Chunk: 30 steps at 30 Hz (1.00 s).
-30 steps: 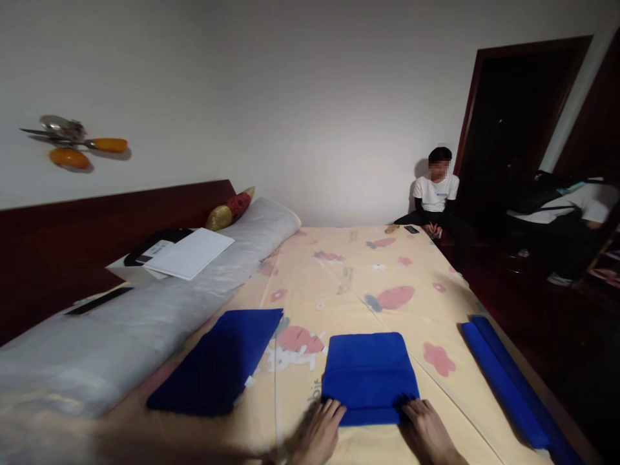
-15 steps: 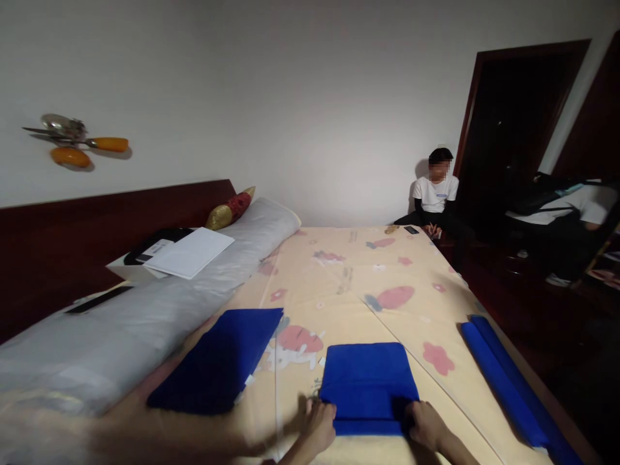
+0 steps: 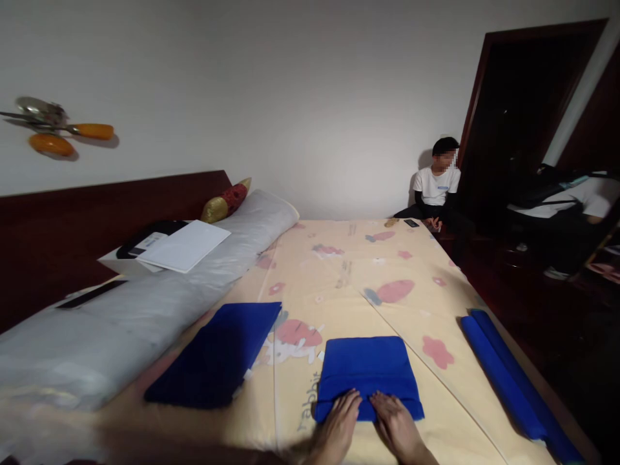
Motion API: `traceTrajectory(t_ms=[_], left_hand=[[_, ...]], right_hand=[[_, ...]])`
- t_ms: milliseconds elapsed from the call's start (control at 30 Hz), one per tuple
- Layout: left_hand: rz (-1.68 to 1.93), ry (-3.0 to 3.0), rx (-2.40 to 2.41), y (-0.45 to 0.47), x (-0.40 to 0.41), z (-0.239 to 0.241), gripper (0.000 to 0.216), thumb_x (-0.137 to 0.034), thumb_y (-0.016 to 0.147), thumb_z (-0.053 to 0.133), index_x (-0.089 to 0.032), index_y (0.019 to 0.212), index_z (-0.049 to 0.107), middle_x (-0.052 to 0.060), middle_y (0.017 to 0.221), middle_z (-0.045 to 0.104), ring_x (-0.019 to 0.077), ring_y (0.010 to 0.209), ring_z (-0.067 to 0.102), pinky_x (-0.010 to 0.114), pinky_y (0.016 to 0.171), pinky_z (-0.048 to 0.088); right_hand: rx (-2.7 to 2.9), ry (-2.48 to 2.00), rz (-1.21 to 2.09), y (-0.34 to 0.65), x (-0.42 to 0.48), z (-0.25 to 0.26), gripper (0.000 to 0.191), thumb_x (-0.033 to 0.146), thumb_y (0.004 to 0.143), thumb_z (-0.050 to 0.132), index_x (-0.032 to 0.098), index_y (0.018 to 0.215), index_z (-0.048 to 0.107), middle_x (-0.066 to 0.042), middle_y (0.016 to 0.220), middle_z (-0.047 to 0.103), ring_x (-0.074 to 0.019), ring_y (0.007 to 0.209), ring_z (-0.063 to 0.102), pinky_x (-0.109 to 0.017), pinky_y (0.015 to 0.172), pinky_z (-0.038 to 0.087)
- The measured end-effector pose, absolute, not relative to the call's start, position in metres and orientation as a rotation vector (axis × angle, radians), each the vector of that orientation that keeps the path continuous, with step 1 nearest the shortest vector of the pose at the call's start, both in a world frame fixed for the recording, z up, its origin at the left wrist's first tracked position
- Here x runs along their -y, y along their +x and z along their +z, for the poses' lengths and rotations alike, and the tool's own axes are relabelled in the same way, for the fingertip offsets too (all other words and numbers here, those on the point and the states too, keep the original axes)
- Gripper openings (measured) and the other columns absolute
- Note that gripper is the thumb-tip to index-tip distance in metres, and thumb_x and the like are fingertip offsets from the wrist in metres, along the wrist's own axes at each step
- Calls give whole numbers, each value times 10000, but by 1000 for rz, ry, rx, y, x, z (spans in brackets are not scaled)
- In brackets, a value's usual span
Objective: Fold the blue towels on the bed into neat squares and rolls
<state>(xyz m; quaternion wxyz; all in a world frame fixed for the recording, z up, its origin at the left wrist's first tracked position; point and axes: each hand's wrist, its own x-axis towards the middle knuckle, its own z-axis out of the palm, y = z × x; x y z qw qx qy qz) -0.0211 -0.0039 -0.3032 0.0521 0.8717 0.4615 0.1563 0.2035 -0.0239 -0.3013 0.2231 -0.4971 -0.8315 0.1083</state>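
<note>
A folded blue cloth (image 3: 365, 358) lies flat on the bed in front of me, with a creased fold across its near part. My left hand (image 3: 343, 420) rests on the near edge, fingers stretched forward over the fold. Beside it, my right hand (image 3: 394, 418) lies on the same edge with its fingers laid out flat. A narrow gap separates the two hands, and both are open. To the left lies a darker folded blue cloth (image 3: 217, 355) with a small white tag. Rolled or narrowly folded blue cloths (image 3: 508, 381) lie along the right side.
A patterned sheet (image 3: 334, 284) covers the bed. Along the headboard (image 3: 111, 200) runs a long grey pillow (image 3: 188, 310), bearing a white board (image 3: 186, 247) and a box. A person (image 3: 436, 184) sits at the far right corner near a phone (image 3: 411, 223); another person is partly visible farther right.
Both hands have moved inward from the blue cloth's near corners, where they gripped it, and now lie flat on its front edge. That near edge appears folded over. The view has shifted slightly.
</note>
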Motion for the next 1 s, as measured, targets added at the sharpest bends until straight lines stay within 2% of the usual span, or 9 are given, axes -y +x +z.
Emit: traceTrajectory(t_ms=[67,167,333,467,633,733,833,933,1000], left_hand=[[443,2746,-1384,-54,-4,-292,442,-224,978,348,-300,1402,449,1,1439,511,153,1304,478,316,1058,434],[334,2826,-1480,-91,-11,-279,461,-232,974,381,-301,1429,414,13,1473,467,175,1336,442,365,1092,384],[303,2859,-1422,-62,1,-282,560,-87,887,390,-285,1408,448,2,1410,542,187,1288,495,359,1094,380],[438,2872,-1206,-12,13,-290,519,-195,954,385,-268,1466,351,9,1395,556,171,1247,527,315,1074,413],[384,2949,-1323,-46,1,-283,524,-317,1005,357,-313,1509,217,2,1500,426,170,1332,441,343,1065,407],[306,2954,-1489,-86,-8,-279,500,-303,1003,354,-313,1495,264,22,1495,429,199,1336,441,409,1071,380],[273,2948,-1497,-87,-7,-281,520,-207,972,354,-300,1481,312,27,1471,462,222,1332,448,447,1073,372],[296,2957,-1356,-48,-1,-284,586,-130,928,348,-268,1494,290,14,1484,443,197,1339,439,385,1074,390],[331,2972,-1248,-18,1,-284,584,-159,943,344,-242,1511,238,13,1507,403,174,1344,430,334,1077,392]], right_hand=[[2255,-1473,224,230,24,-302,416,260,940,422,231,1337,544,-56,1353,574,-217,1278,506,-374,1066,372],[2131,-1666,87,259,26,-303,388,328,960,404,215,1276,599,-76,1357,572,-250,1285,496,-416,1060,362],[2126,-1559,101,232,30,-289,376,208,842,505,222,1197,629,-87,1267,633,-255,1177,555,-399,1001,376],[2195,-1434,338,189,28,-273,284,198,915,417,250,1067,651,-29,1025,704,-183,954,617,-321,904,407],[2203,-1513,154,227,26,-284,353,372,985,387,265,1258,583,-37,1266,644,-214,1159,576,-367,1007,351],[2132,-1672,36,268,29,-298,388,415,981,390,250,1267,595,-48,1324,604,-249,1211,552,-402,1002,361],[2112,-1722,36,274,30,-303,393,413,974,393,256,1266,603,-53,1350,581,-268,1244,529,-431,1027,354],[2196,-1649,179,238,26,-296,421,384,985,340,258,1322,559,-51,1410,521,-245,1302,476,-408,1068,337],[2290,-1567,315,208,21,-289,449,362,992,300,255,1381,496,-46,1449,472,-221,1331,443,-392,1087,329]])
